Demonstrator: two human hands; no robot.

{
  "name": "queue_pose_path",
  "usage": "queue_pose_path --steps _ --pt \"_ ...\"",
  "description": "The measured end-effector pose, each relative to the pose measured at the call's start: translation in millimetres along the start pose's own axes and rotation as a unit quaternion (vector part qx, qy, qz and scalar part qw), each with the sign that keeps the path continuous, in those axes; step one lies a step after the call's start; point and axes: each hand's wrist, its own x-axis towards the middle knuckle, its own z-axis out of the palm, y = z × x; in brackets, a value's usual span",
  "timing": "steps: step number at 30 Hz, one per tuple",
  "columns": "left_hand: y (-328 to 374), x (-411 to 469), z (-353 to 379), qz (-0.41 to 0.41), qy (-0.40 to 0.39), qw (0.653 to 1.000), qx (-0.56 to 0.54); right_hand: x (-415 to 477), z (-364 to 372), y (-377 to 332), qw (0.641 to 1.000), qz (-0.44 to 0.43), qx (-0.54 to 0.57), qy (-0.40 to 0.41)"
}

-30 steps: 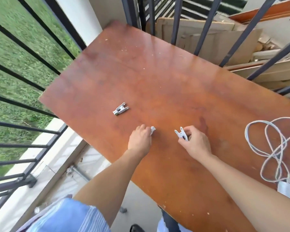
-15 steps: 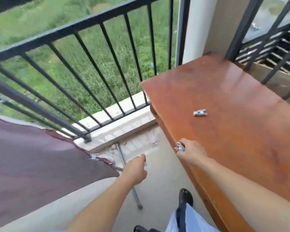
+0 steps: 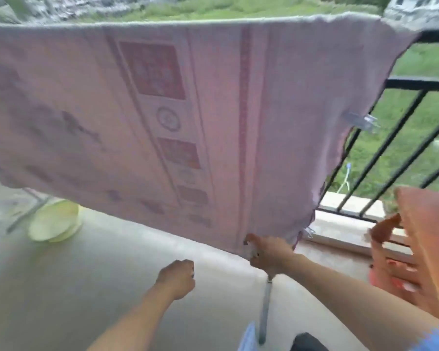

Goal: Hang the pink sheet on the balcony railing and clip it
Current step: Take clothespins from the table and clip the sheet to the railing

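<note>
Sheet draped over balcony railing | step: I'm clipping its lower edge | right hand fingers pinching that hem, clip apparently inside | left hand fisted, contents unclear | next: seat clip squarely.

Both arms reach forward, the left hand fisted, the right hand higher, its fingers curled closed.

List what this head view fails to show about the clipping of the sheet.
- Left hand: closed fist hides whether it holds a clip.
- Right hand: motion blur obscures any clip at the patterned pink sheet hem.
- Black metal railing: the sheet covers most of it.
</note>
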Motion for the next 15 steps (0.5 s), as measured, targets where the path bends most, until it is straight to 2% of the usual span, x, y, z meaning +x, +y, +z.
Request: queue_pose_path --steps 5,10,15 --pt "-108.6 -34.6 -10.8 -0.113 0.056 0.989 -0.073 68.0 -19.5 -110.4 0.990 -0.131 -0.052 0.001" --pt "-195.0 -62.1 -14.2 -0.211 0.096 0.963 -0.135 131.2 -24.1 -212.2 0.972 -0.217 -0.079 -0.035" --pt "-285.5 -65.4 -27.0 -0.292 0.121 0.938 -0.140 209.8 -15.2 -315.1 0.954 -0.278 -0.094 -0.067"
